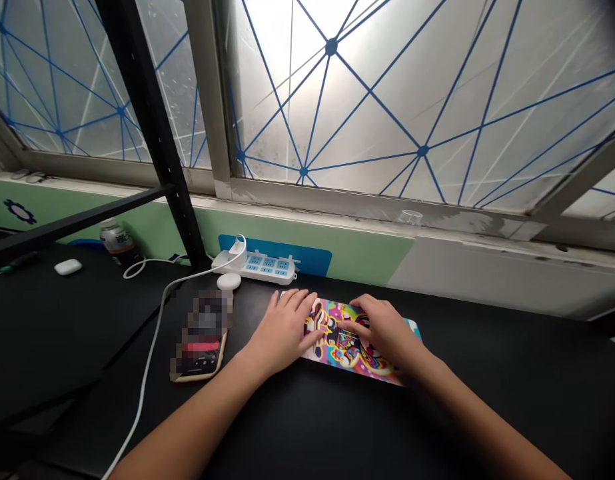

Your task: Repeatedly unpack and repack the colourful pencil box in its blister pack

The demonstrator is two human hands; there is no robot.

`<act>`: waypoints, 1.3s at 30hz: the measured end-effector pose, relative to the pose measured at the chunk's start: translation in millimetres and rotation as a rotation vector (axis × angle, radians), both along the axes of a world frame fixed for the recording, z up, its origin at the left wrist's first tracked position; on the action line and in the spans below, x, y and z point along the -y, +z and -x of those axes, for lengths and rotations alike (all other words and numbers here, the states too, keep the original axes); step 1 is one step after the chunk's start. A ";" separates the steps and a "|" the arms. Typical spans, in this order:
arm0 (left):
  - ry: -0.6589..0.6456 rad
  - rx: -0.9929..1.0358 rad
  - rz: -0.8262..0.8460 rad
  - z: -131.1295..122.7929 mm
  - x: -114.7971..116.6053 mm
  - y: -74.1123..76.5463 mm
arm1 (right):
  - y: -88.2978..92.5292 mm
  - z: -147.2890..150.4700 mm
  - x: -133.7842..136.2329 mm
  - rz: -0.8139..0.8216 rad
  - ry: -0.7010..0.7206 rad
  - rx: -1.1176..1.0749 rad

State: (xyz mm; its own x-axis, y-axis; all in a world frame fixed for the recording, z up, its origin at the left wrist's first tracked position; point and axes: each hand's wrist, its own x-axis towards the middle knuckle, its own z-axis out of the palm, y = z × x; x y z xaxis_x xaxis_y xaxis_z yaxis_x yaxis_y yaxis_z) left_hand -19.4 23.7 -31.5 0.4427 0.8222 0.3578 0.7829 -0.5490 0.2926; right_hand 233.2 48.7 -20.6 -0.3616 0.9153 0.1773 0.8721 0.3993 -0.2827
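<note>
A flat rectangular sheet with a bright cartoon print in pink, yellow and blue lies on the black table. My left hand rests palm down on its left end, fingers stretched toward the far edge and thumb lying on the print. Over the right half, my right hand has its thumb and index finger apart, touching the printed surface. The remaining fingers of that hand are partly hidden, and its palm and wrist cover part of the sheet's right end.
Left of the sheet lies a phone, its screen blurred. Behind it are a white round case and a power strip with a plugged charger; its white cable runs toward me. A black metal post, bottle and window stand beyond.
</note>
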 end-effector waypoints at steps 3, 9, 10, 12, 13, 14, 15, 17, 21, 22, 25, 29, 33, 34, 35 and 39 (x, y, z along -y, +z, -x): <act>0.042 -0.007 -0.179 0.9 2.6 6.6 | 10.3 9.2 8.5 -0.226 0.047 0.004; -0.014 0.038 -0.376 2.2 11.9 19.1 | 19.2 20.7 49.2 -0.434 0.118 0.024; -0.045 0.037 -0.381 1.6 14.2 21.4 | 18.3 21.6 57.1 -0.448 0.114 0.028; -0.096 0.033 -0.382 0.3 19.2 26.4 | 15.9 22.4 72.0 -0.481 0.112 0.046; -0.111 0.029 -0.381 -0.3 21.7 28.9 | 14.5 22.4 78.5 -0.498 0.112 0.061; -0.119 0.025 -0.379 -0.8 23.8 31.2 | 12.9 22.2 84.0 -0.516 0.113 0.080; -0.123 0.020 -0.373 -1.1 25.4 33.0 | 11.0 22.0 88.4 -0.536 0.115 0.100; -0.129 -0.016 -0.334 -1.5 26.5 34.1 | 5.8 21.7 93.3 -0.573 0.126 0.140; -0.165 -0.151 -0.177 -2.3 21.1 25.5 | -11.0 24.6 87.3 -0.561 0.184 0.204; -0.168 -0.174 -0.142 -2.3 19.1 22.4 | -15.2 25.9 83.9 -0.536 0.202 0.207; -0.147 -0.192 -0.082 -0.3 13.7 14.9 | -22.2 28.6 75.2 -0.457 0.247 0.166; -0.086 -0.177 -0.073 4.2 8.1 8.1 | -14.4 25.6 71.7 -0.247 0.332 0.083; -0.041 -0.233 -0.021 4.0 3.4 -1.8 | -1.5 15.7 64.5 -0.040 0.391 0.036; -0.033 -0.244 -0.001 3.6 2.7 -3.6 | 0.9 12.1 59.8 0.004 0.392 0.012; -0.025 -0.246 0.016 3.4 2.2 -4.8 | 2.8 8.0 53.7 0.044 0.379 -0.015; -0.018 -0.176 0.053 5.9 1.8 -4.9 | 7.2 -12.3 18.9 0.150 0.258 -0.040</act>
State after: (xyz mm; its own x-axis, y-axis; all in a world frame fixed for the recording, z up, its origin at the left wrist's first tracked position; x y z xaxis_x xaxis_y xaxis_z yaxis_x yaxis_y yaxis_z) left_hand -25.3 21.9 -36.3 0.5098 0.8289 0.2303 0.8145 -0.5512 0.1810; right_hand 245.5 29.8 -13.4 -0.5811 0.8112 0.0653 0.7345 0.5573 -0.3873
